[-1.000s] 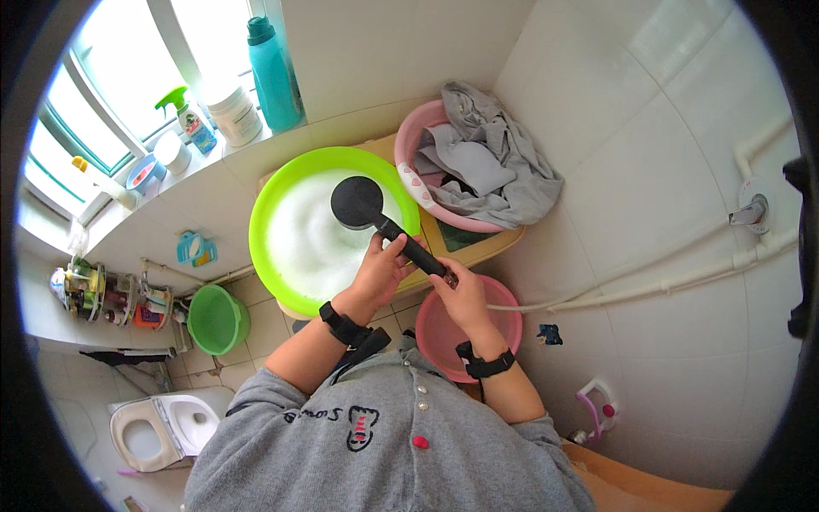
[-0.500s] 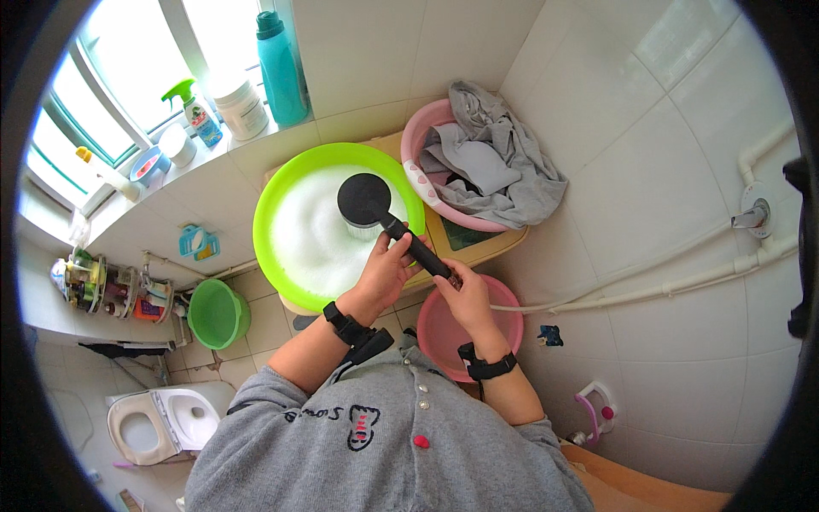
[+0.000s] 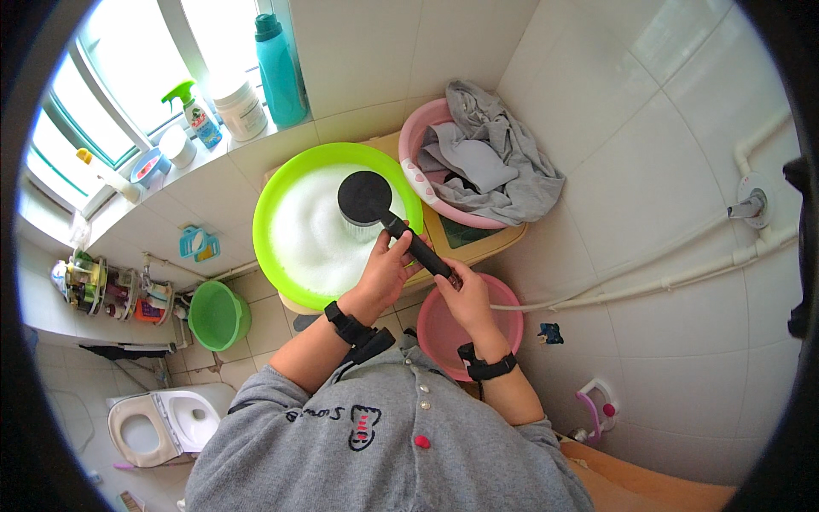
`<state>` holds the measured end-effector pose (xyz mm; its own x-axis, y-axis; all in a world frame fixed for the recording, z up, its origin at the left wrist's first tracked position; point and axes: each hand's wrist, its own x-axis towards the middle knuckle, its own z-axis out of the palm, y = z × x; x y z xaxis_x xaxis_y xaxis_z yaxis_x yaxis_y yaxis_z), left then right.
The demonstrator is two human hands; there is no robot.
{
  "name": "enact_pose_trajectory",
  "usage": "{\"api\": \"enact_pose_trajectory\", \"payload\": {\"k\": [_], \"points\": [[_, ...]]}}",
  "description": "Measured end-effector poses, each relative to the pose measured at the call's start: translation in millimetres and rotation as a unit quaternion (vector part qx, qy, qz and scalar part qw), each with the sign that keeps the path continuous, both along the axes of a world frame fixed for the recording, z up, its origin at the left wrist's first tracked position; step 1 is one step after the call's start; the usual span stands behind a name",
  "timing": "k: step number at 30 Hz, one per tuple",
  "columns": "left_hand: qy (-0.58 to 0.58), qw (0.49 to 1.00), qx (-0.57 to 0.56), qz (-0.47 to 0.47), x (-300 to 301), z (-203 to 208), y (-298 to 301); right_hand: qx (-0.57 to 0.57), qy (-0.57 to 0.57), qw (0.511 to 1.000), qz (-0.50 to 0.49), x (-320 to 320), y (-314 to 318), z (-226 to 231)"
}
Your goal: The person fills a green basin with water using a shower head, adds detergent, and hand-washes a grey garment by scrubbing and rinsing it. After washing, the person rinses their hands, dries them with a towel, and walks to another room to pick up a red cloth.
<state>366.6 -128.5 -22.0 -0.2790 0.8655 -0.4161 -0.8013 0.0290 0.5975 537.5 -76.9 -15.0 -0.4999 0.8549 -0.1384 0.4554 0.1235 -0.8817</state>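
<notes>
Both my hands hold a black handheld shower head (image 3: 365, 198) above a bright green basin (image 3: 264, 224). My left hand (image 3: 388, 269) is closed round the handle just below the head. Lower down, my right hand (image 3: 465, 299) grips the handle's end. Water streams from the shower head's underside into thick white suds (image 3: 309, 235) that fill the basin. Beside the basin on the right, a pink tub (image 3: 416, 183) holds grey clothes (image 3: 512, 162), partly hanging over its rim. A pale hose (image 3: 546, 305) runs from near my right hand toward the wall.
A pink basin (image 3: 435, 328) is below my right hand. At left are a green bucket (image 3: 217, 316), a toilet (image 3: 171, 424) and a rack of bottles (image 3: 111, 288). Bottles, including a teal one (image 3: 280, 77), line the sill. A tap (image 3: 748, 206) is on the right wall.
</notes>
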Motion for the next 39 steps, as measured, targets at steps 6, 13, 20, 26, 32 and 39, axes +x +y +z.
{"api": "enact_pose_trajectory", "payload": {"k": [6, 13, 20, 26, 32, 39], "points": [[0.009, 1.000, 0.013, 0.012, 2, 5, -1, -0.011, 0.010, 1.000, -0.002, 0, -2, -1], [0.024, 1.000, 0.005, 0.009, 1, 10, 0, 0.007, 0.016, 1.000, 0.009, -2, -1, 1], [0.039, 0.999, -0.007, 0.010, -2, 9, 0, 0.009, 0.029, 0.999, 0.017, -4, 0, 1], [0.060, 0.998, -0.009, 0.018, -3, 4, 1, -0.001, 0.034, 0.999, 0.019, -7, 0, -4], [0.067, 0.997, -0.034, 0.014, -6, 1, 3, 0.002, 0.029, 0.999, 0.020, -10, -1, -4], [0.040, 0.999, -0.008, -0.011, -3, 4, 2, -0.031, -0.076, 0.992, 0.097, -18, 4, -13]]}}
